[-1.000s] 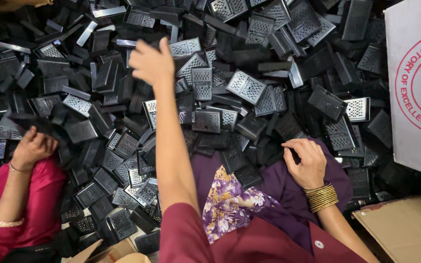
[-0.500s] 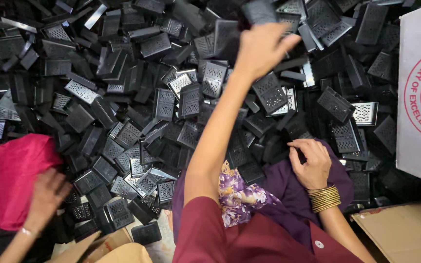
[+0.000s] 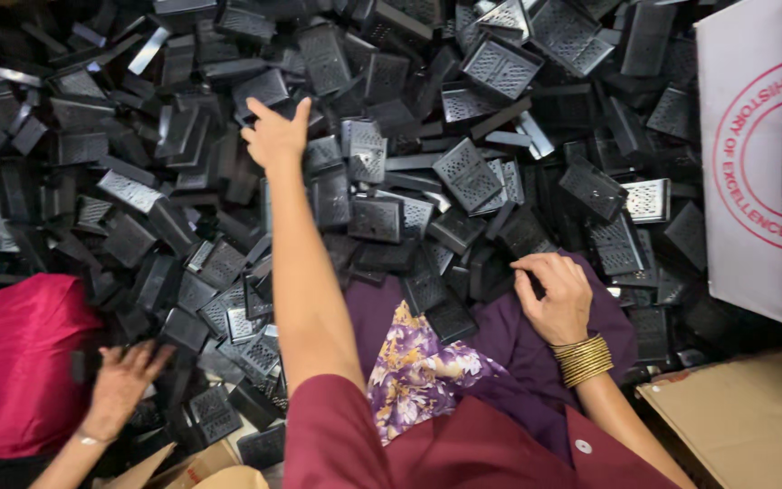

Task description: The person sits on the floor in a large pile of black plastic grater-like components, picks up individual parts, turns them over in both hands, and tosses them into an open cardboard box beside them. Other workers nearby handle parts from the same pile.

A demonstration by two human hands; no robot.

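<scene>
Left hand (image 3: pixel 275 136) spread flat on black vented parts (image 3: pixel 463 172), grasping nothing; right hand (image 3: pixel 554 294) curled on lap parts, grip unclear. Overreach could slide the pile.

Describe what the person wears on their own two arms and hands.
Both arms come out of short maroon sleeves; the forearms are bare below them. The right wrist carries a stack of thin gold-coloured bangles just behind the right hand. The left hand and its wrist show no bangles, and no gloves are on either hand.
</scene>
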